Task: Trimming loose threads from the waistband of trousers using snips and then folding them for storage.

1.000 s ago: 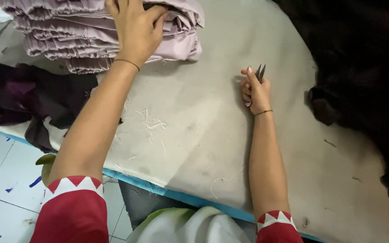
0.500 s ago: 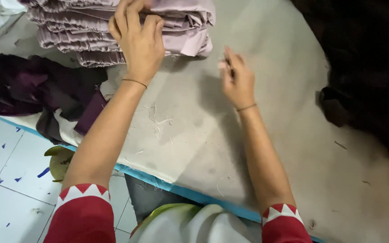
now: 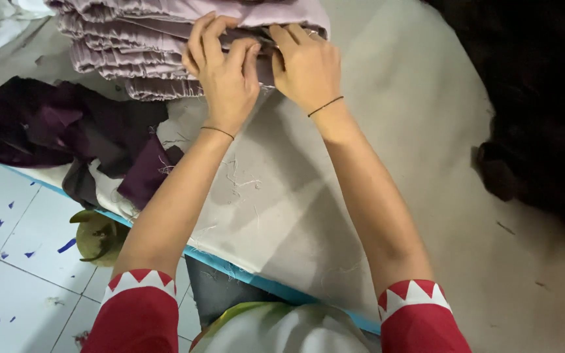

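Observation:
A stack of folded mauve fabric pieces lies at the far edge of a grey cloth-covered table. My left hand pinches the front edge of one of the upper pieces near the stack's right corner. My right hand is pressed close beside it, fingers curled around small thread snips. Only a thin metal tip of the snips shows between the two hands. Both wrists wear thin dark bands, and both sleeves are red with white zigzag trim.
Dark purple fabric scraps are heaped at the table's left edge. A large black fabric mass covers the right side. Loose threads lie on the table. A green object sits on the white tiled floor.
My right hand has travelled left and up from the open table to the stack, joining my left hand. My left hand shifted from resting on top to pinching the front edge.

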